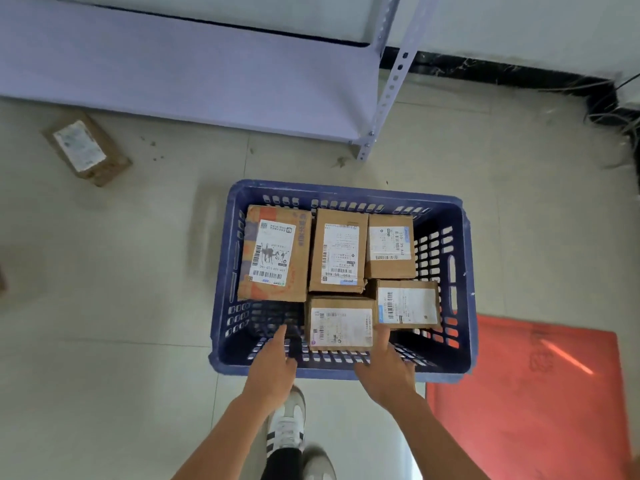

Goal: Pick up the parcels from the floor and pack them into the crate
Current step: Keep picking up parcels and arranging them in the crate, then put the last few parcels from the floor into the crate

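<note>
Both hands reach into the blue crate [346, 194]: left hand [273, 365] open and empty, right hand [384, 368] with straight fingers against the nearest parcel [341, 323]. Five stiff, likely light cartons sit packed; one parcel on the floor [86, 148] remains, best held by opposite edges.

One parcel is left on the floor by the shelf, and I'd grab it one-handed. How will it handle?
The cardboard parcel looks boxy and flat-sided, so probably stiff and unlikely to roll. It seems small, so likely light. Its glossy label could be a little slippery.
</note>
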`<action>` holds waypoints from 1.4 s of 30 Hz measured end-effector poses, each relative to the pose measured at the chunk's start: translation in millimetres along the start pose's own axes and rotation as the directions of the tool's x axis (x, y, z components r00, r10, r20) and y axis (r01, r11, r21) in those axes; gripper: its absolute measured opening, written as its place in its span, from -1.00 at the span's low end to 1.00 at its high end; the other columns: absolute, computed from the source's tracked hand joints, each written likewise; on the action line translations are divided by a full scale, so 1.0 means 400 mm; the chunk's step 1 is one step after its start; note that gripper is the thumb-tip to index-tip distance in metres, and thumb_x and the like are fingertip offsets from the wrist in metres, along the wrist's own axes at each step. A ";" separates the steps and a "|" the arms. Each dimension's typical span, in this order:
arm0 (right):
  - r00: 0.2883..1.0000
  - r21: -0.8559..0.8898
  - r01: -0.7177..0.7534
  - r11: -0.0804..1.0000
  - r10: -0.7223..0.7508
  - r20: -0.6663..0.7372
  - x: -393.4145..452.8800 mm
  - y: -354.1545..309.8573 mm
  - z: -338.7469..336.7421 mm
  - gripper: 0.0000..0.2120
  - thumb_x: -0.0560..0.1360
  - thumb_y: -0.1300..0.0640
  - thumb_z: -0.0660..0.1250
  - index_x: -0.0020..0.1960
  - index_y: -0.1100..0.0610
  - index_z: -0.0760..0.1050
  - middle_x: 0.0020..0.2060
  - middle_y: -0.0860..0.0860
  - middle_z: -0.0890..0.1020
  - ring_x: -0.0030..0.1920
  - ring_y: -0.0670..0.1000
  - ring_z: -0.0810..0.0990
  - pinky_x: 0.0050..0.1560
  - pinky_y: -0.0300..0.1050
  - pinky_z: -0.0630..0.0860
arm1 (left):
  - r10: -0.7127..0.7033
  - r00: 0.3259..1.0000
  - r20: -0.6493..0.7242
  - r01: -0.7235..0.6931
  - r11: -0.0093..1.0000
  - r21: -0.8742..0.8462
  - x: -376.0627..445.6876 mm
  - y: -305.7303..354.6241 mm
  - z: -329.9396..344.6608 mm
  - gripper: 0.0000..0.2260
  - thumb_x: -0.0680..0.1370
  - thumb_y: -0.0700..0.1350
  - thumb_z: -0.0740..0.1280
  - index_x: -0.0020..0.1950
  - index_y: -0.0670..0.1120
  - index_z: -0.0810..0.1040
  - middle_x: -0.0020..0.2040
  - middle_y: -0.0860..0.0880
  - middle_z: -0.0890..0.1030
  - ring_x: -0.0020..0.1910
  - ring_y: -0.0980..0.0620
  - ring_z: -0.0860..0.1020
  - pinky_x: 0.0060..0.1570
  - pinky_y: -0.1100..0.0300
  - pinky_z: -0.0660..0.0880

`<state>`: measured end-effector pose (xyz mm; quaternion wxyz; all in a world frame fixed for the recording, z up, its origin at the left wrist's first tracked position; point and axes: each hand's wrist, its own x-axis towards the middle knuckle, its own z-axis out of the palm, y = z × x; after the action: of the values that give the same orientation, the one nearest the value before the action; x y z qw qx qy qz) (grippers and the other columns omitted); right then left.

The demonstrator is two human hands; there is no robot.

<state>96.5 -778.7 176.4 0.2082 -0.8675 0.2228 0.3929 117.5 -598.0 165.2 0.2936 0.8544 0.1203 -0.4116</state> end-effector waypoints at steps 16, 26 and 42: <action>0.908 0.047 0.403 0.914 -0.406 0.103 -0.433 -0.541 -0.064 -0.35 0.47 0.17 0.28 0.41 0.00 -0.03 0.01 0.01 0.47 -0.01 0.05 0.55 0.07 -0.01 0.53 | -0.228 0.949 -0.218 0.151 0.935 -0.322 -0.414 -0.251 -0.484 -0.50 0.56 -0.24 0.14 0.50 -0.10 0.11 0.43 -0.14 0.33 0.28 -0.11 0.45 0.26 0.13 0.37; 0.922 0.199 0.363 0.910 -0.382 0.062 -0.307 -1.082 0.107 -0.34 0.46 0.24 0.26 0.40 -0.02 -0.03 -0.22 -0.04 0.41 -0.42 -0.06 0.40 -0.43 -0.24 0.37 | -0.239 0.936 -0.256 0.141 0.926 -0.351 -0.209 -0.629 -0.911 -0.52 0.55 -0.24 0.16 0.47 -0.10 0.16 0.34 -0.16 0.42 0.22 -0.09 0.47 0.15 0.15 0.38; 0.982 0.389 0.165 0.906 -0.188 0.021 0.288 -1.519 0.396 -0.20 0.45 0.04 0.40 0.50 0.06 -0.03 0.43 0.19 0.27 0.42 0.12 0.29 0.29 -0.09 0.28 | -0.109 0.971 -0.213 0.026 0.933 -0.359 0.439 -0.931 -1.125 -0.48 0.52 -0.26 0.16 0.47 -0.05 0.17 0.42 -0.11 0.36 0.21 -0.16 0.50 0.14 0.07 0.47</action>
<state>405.5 -224.8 104.5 0.4156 -0.8145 0.2100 0.3461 346.7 -36.7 99.3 0.4119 0.8248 0.2550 -0.2917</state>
